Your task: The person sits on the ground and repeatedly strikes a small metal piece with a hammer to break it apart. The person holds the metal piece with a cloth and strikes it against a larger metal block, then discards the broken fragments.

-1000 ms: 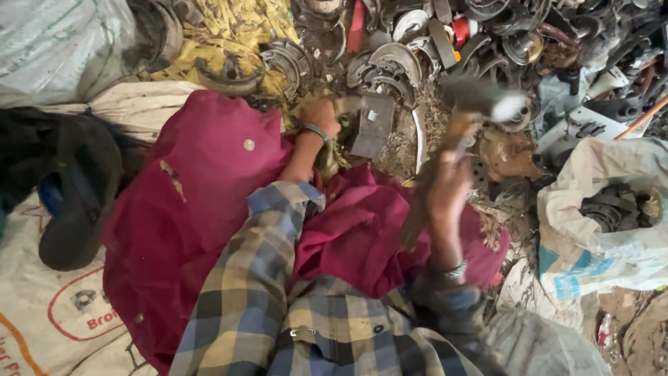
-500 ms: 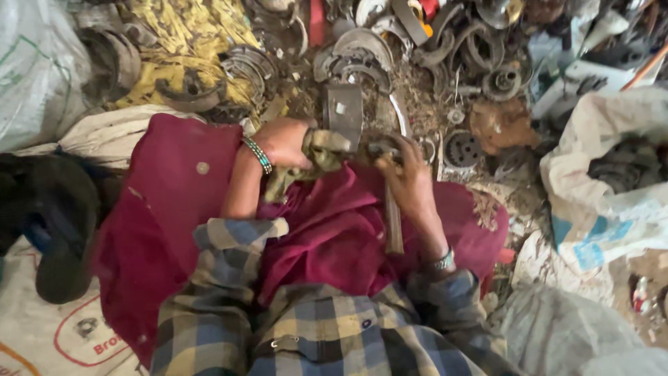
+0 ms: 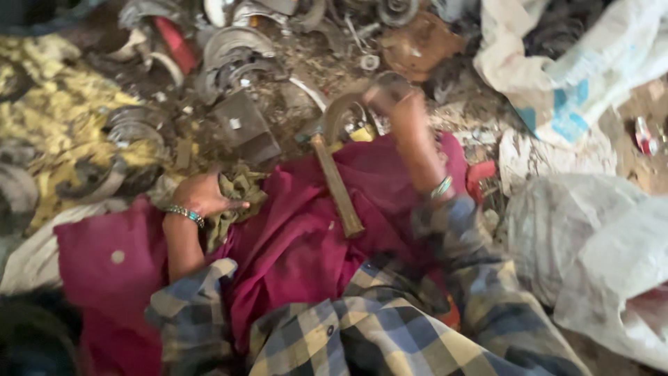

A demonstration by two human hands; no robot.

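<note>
The left hand (image 3: 202, 196) is closed over a crumpled olive rag (image 3: 236, 198) on the maroon cloth (image 3: 292, 244). The right hand (image 3: 400, 108), blurred, seems to grip a curved metal scrap piece (image 3: 344, 108) at the pile's edge. A wooden-handled hammer (image 3: 336, 184) lies loose on the cloth between both hands

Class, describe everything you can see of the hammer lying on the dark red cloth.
The hammer has a plain light-brown handle that looks wooden, worn and dusty. It lies slanted on the dark red cloth, butt end toward the person, its head end up by the scrap metal, blurred and hard to make out. Neither hand grips it: the right hand holds a curved metal piece just above it, while the left hand rests on an olive rag.
</note>
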